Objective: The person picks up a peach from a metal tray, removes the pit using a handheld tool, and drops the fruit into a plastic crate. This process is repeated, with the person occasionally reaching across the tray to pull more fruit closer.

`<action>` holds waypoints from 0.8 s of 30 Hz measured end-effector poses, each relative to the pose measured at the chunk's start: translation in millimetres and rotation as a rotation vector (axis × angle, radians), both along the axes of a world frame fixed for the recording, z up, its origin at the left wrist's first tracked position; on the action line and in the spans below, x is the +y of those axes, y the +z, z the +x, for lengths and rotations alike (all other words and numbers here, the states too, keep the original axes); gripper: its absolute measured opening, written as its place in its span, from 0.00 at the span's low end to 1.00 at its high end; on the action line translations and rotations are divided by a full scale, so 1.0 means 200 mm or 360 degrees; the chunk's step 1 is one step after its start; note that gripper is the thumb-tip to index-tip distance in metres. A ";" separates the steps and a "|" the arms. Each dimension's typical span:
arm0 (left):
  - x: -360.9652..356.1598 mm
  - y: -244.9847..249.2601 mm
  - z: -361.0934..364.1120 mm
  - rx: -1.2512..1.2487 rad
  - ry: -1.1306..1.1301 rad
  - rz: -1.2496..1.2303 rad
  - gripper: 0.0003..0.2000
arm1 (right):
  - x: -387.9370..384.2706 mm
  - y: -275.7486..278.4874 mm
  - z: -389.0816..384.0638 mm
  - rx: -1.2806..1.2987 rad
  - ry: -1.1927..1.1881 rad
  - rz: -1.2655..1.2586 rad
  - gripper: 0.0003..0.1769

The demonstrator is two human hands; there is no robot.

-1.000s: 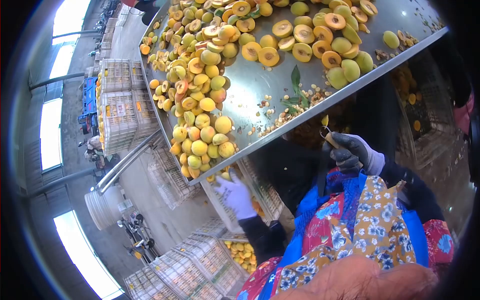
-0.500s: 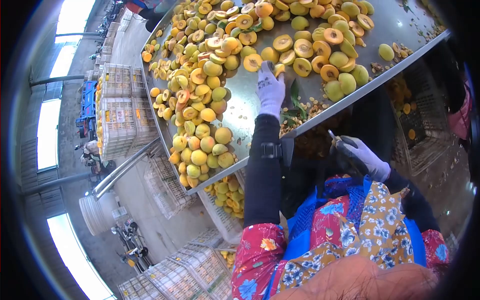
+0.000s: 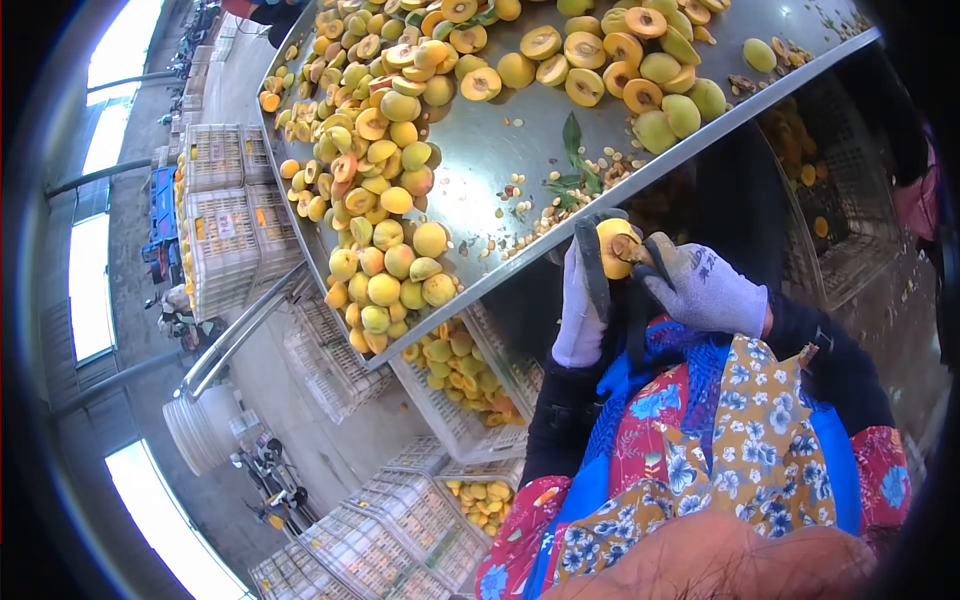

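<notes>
My left hand [image 3: 585, 290], in a grey-palmed white glove, is closed round a halved apricot [image 3: 612, 240] just off the table's near edge. The brown middle of the cut face points toward my right hand [image 3: 710, 288], gloved alike. That hand's fingers are pinched at the fruit and largely hide the short metal-tipped tool seen in them earlier. Beyond both hands, the metal table [image 3: 490, 150] bears a heap of whole and halved apricots [image 3: 390, 130]. Loose pale kernels [image 3: 545, 215] and a green leaf sprig [image 3: 578, 150] lie near its edge.
Below the table's left corner stands a crate of apricots [image 3: 455, 375]. Stacked white crates [image 3: 225, 225] stand farther left, with more crates [image 3: 390, 520] at the bottom. A dark crate [image 3: 830, 220] sits under the table at the right. A metal rail [image 3: 240, 330] juts out left.
My left hand has drawn back from the table to my front with an apricot half. My right hand has turned and met it at the fruit. The view has shifted slightly.
</notes>
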State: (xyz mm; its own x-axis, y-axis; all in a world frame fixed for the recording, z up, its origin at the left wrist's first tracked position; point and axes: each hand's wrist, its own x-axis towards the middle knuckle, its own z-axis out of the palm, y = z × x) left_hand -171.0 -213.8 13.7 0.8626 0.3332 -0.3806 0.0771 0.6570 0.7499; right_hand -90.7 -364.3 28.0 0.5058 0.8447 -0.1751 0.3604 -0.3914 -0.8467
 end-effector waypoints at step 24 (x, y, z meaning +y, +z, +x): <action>0.04 -0.13 -0.14 0.0278 0.0363 0.1222 0.20 | -0.04 0.04 0.04 0.3042 -0.0238 0.0316 0.20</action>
